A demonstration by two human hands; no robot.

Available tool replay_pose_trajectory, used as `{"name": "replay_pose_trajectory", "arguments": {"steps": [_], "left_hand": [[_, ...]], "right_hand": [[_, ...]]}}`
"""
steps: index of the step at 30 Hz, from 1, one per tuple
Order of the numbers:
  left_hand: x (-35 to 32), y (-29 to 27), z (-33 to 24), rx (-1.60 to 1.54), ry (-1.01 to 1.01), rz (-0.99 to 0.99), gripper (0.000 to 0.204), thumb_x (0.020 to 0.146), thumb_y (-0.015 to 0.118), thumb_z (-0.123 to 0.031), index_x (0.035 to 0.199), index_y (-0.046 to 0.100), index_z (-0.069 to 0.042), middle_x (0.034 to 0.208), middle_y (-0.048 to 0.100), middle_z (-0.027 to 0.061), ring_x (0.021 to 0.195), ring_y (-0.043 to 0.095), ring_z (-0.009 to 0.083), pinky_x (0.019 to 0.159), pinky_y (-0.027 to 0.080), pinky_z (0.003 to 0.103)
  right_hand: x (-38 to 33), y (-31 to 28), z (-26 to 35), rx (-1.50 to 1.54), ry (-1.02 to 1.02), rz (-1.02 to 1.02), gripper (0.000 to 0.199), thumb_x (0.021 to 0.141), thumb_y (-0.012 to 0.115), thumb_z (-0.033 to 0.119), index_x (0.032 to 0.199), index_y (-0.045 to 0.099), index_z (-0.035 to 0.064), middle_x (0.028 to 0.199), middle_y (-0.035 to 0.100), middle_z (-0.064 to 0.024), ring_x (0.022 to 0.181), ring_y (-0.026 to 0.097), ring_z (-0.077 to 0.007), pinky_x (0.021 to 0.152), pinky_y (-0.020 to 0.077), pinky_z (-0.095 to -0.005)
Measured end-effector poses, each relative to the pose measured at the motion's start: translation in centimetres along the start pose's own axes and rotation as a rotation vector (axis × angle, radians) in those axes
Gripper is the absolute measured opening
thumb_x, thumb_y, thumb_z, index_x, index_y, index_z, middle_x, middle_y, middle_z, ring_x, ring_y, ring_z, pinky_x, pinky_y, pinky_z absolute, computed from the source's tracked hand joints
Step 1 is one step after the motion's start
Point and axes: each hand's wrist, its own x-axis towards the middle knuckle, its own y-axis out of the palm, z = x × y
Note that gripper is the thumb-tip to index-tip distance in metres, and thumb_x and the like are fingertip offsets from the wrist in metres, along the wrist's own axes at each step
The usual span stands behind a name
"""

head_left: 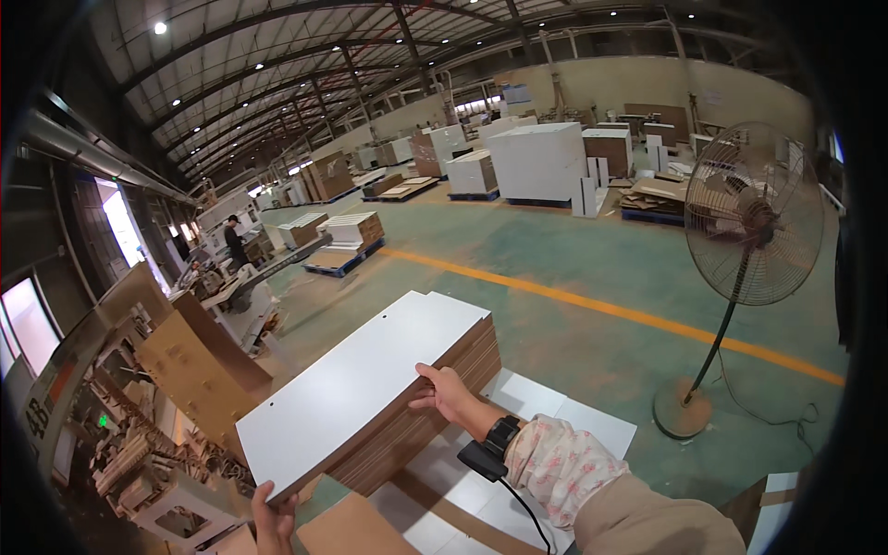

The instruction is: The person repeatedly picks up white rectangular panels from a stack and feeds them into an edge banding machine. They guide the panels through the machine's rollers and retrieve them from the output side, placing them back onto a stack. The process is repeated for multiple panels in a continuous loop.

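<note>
Two hands on a white panel point(356, 384) topping a stack of boards point(421, 421), right hand point(442, 390) fingers curled over its long edge, left hand point(274, 520) fingers pinching the near corner, pedestal fan point(740, 231) well apart.

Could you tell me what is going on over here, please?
A person holds the top white rectangular panel of a stack of brown-edged boards. Their left hand grips its near corner, and their right hand rests on its right edge. A pedestal fan stands on the green floor nearby.

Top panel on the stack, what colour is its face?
White top panel, edges brown; head view shows it.
</note>
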Motion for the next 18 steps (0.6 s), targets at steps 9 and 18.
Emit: {"name": "replay_pose_trajectory", "arguments": {"steps": [9, 18], "left_hand": [[7.7, -0.9, 2.6, 0.284, -0.195, 0.137, 0.029, 0.078, 0.057, -0.022, 0.100, 0.050, -0.004, 0.081, 0.058, 0.0072, 0.062, 0.056, 0.0174, 0.043, 0.040, 0.026], [2.7, 2.2, 5.0, 0.949, 0.239, 0.014, 0.036, 0.080, 0.061, -0.015, 0.109, 0.051, 0.003, 0.097, 0.058, 0.0130, 0.083, 0.056, 0.0203, 0.072, 0.045, 0.032]], "right_hand": [[4.8, -7.0, 1.7, -0.420, 0.265, 0.130, 0.036, 0.085, 0.057, 0.034, 0.090, 0.056, -0.0016, 0.074, 0.061, -0.0094, 0.059, 0.063, -0.0209, 0.050, 0.0526, -0.0301], [9.7, -19.2, 9.0, -0.980, -0.550, -0.113, 0.061, 0.075, 0.067, 0.034, 0.125, 0.046, 0.0062, 0.120, 0.052, -0.0114, 0.109, 0.048, -0.0209, 0.093, 0.0372, -0.0301]]}}
